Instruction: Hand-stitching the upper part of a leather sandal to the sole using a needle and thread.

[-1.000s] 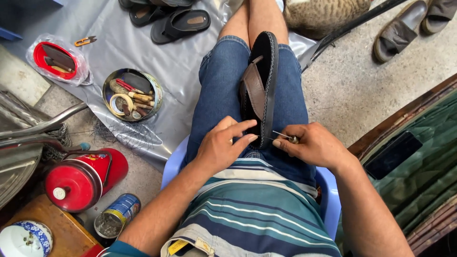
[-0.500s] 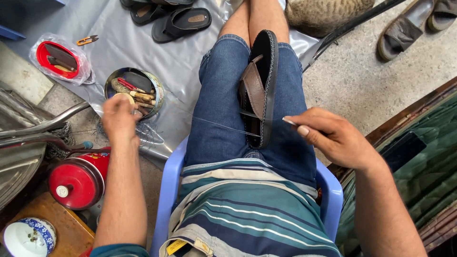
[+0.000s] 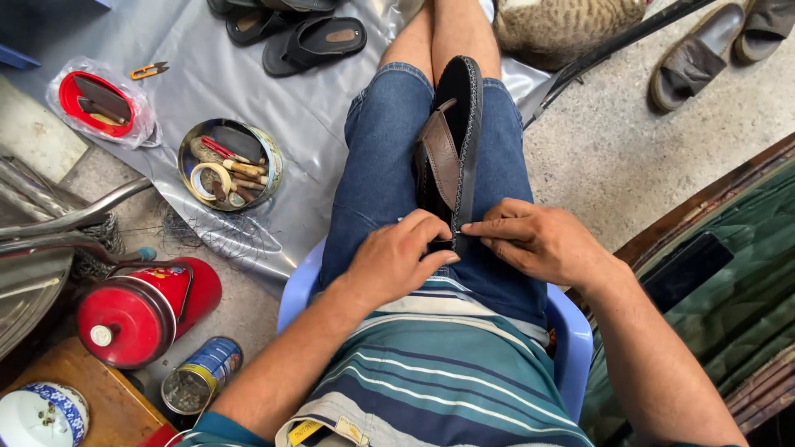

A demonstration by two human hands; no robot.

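The sandal (image 3: 464, 124) on my lap is black, with a brown strap (image 3: 439, 157). My shorts (image 3: 377, 165) are blue denim, and my shirt (image 3: 439, 372) has teal, white and grey stripes. The chair (image 3: 571, 339) under me is pale blue. The sheet (image 3: 248, 83) on the floor is grey. The flask (image 3: 145, 310) is red, the can (image 3: 203, 372) is blue and yellow, and the bowl (image 3: 41, 414) is white with blue pattern. The cat (image 3: 567, 29) is striped brown tabby.

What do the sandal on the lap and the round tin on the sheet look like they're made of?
The sandal looks like leather: a matte brown strap, and a dark sole with pale stitching along its rim, though the sole could be rubber. The round tin looks like thin metal, with a dull, worn rim. Both hands rest at the sandal's near end.
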